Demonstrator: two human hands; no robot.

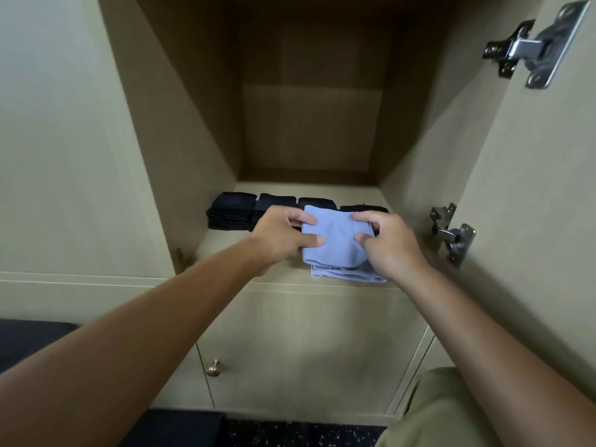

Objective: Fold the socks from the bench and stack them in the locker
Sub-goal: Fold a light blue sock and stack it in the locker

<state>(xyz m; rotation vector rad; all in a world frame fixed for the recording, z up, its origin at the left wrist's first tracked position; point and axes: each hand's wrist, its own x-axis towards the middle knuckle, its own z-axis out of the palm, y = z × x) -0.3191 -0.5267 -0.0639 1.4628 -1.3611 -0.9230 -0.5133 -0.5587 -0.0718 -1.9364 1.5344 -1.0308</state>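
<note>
Where the locker stands open: the locker (309, 185) is seen as a beige compartment with a darker back panel, its shelf bare toward the near edge.
Door: the open door (532, 195) is seen at the right, with an upper hinge (537, 46) and a lower hinge (453, 235) fixed to it.
Below: a closed lower door carries a brass knob (213, 368); a dark bench (29, 343) is glimpsed at the near left.
In the way: the row of dark folded socks (238, 211) at the far side of the shelf is partly covered by both hands and the blue pair.
Light blue socks (338, 246): they are folded into a flat, layered bundle, held at the near edge of the shelf, just in front of the dark row.
Left hand (280, 237): thumb and fingers are pinched on the bundle's left edge.
Right hand (392, 245): thumb and fingers are clamped on its right side.
Writing: no lettering can be read on any item.
</note>
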